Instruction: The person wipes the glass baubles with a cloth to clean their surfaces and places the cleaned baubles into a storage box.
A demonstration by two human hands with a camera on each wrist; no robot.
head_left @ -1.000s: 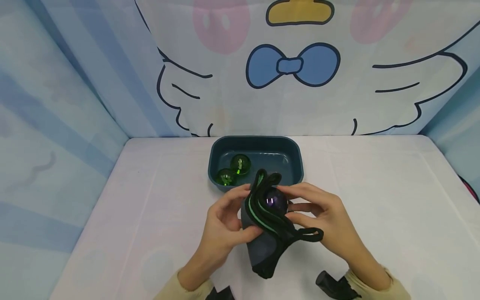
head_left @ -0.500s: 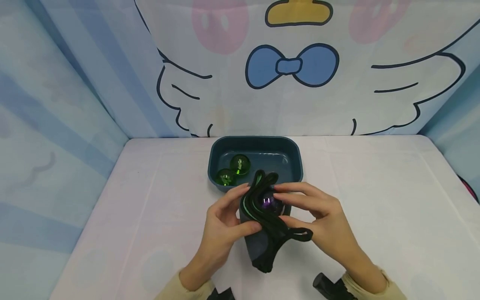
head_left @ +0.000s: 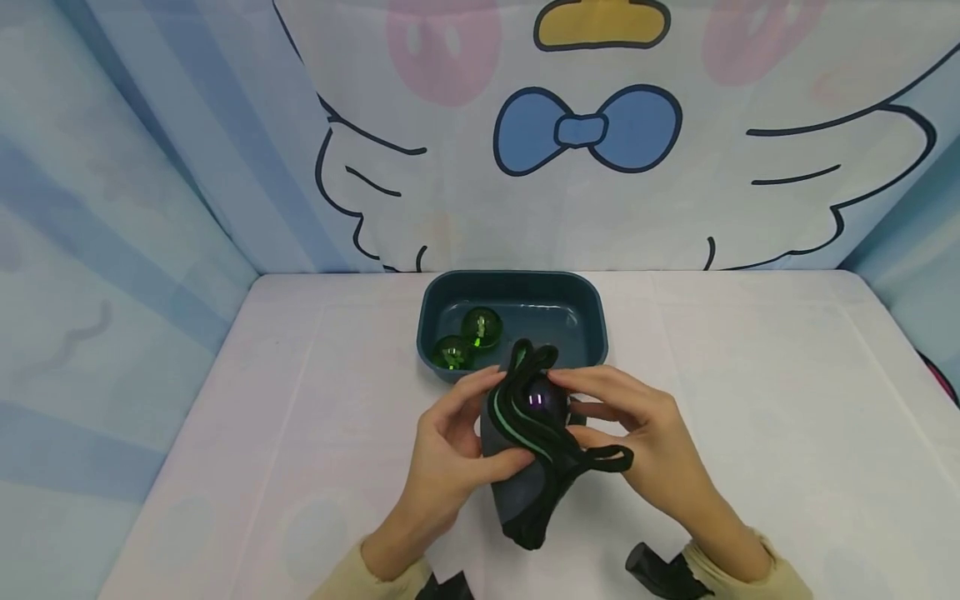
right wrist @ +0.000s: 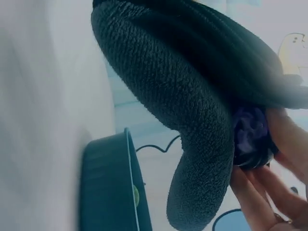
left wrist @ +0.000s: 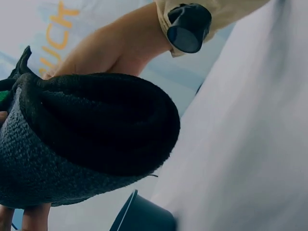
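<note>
While both hands work just above the counter (head_left: 750,400), the left hand (head_left: 450,446) curls round the side of a dark fuzzy pouch (head_left: 525,467), thumb on the front and fingers at the rim. The right hand (head_left: 645,433) pinches a purple ball (head_left: 538,400) at the pouch's mouth, with its fingers bent round it. A black cord (head_left: 607,460) loops out toward the right wrist. The pouch sits right in front of a dark blue tray (head_left: 592,325), and two green balls (head_left: 467,340) rest in the tray's left part.

The purple ball looks smooth and shiny, so it could slip from the fingertips and roll away over the counter. The soft mouth might also fold shut if the left hand lets go a bit, and then the ball could catch on the rim. The loose cord could snag a finger too.

From the head view you see both hands, the tray and the green balls all at once. The right wrist view shows the purple ball (right wrist: 251,137) tucked against the nubby cloth, with fingers (right wrist: 260,192) under it. The left wrist view shows only the pouch's rounded bottom (left wrist: 91,139) and the other arm's sleeve (left wrist: 211,14); no ball shows there.
</note>
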